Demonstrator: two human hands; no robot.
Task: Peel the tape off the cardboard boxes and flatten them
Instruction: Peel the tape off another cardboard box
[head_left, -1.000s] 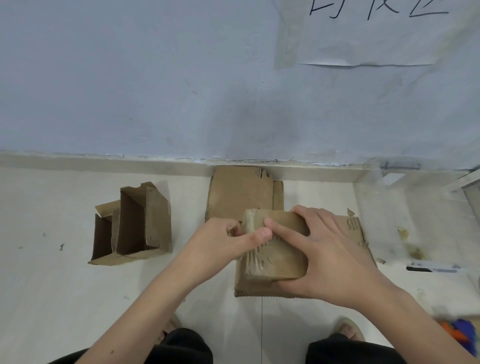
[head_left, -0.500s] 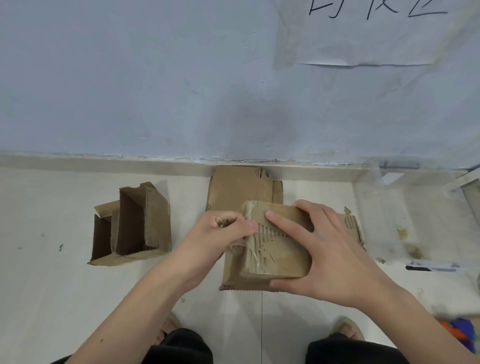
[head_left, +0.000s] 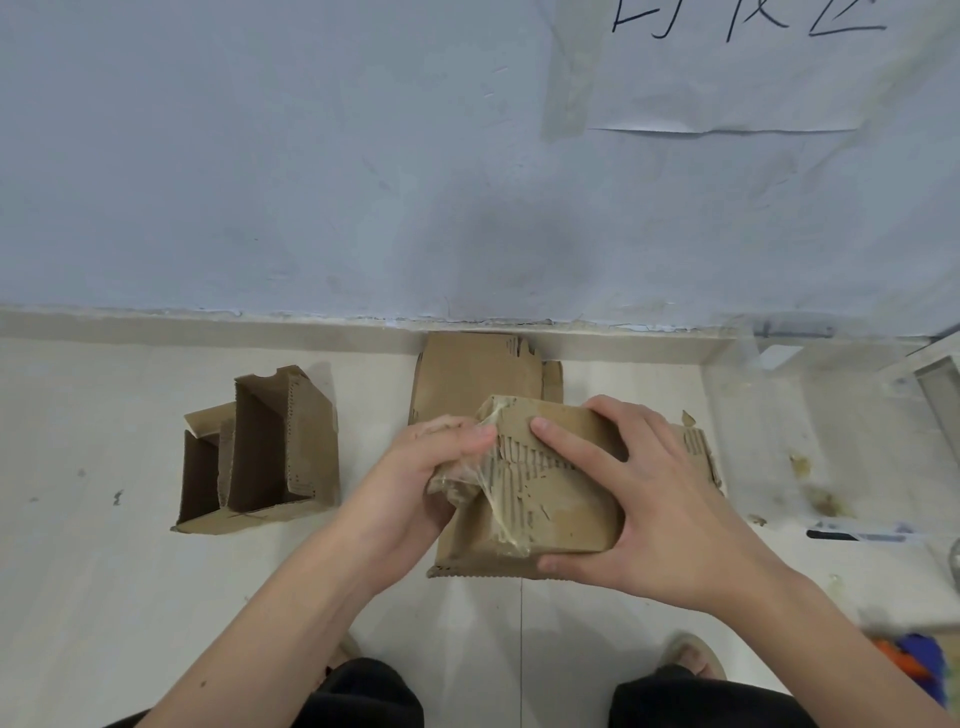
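A small brown cardboard box (head_left: 561, 514) is held above the floor at the centre of the view. My right hand (head_left: 644, 499) grips it from the right, fingers over its top face and thumb under its near edge. Clear tape (head_left: 485, 480) stretches off the box's left side, tearing the paper skin so the corrugation shows. My left hand (head_left: 431, 467) pinches the bunched tape end just left of the box. An opened box (head_left: 270, 457) stands on the floor to the left. Flattened cardboard (head_left: 478, 374) lies on the floor behind the held box.
A pale wall (head_left: 363, 156) rises close ahead, with a taped paper sheet (head_left: 737, 73) at the upper right. Clear plastic sheeting (head_left: 810, 415) and a dark pen-like object (head_left: 841, 534) lie at the right. My sandalled feet (head_left: 685, 660) show at the bottom.
My left hand has pulled the tape leftward and down off the box, exposing more torn corrugation. The box has shifted slightly in my right hand's grip.
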